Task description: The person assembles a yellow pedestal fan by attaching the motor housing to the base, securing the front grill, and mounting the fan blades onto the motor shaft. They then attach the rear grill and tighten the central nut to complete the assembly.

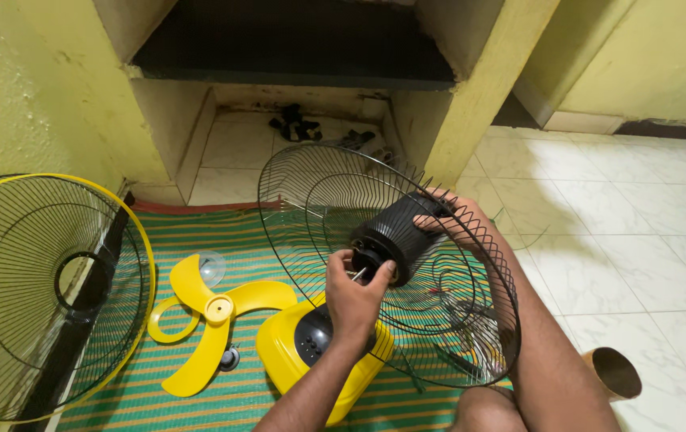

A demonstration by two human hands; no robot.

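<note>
A black wire fan guard (295, 172) stands tilted in front of me with a black ribbed motor housing (397, 230) at its middle. My right hand (453, 220) reaches behind the guard and grips the back of the motor housing. My left hand (356, 294) is in front of the guard, fingers pinched around the metal shaft and the round black nut at the motor's front. Below my left hand lies the yellow fan base (287, 348) with a black control panel.
A yellow three-blade fan propeller (213, 312) lies on the green striped mat (159, 240), with a small clear cap and a dark knob (229, 358) beside it. A yellow-rimmed front guard (31, 296) leans at the left wall. A brown cup (616, 373) sits on the white tiles at right.
</note>
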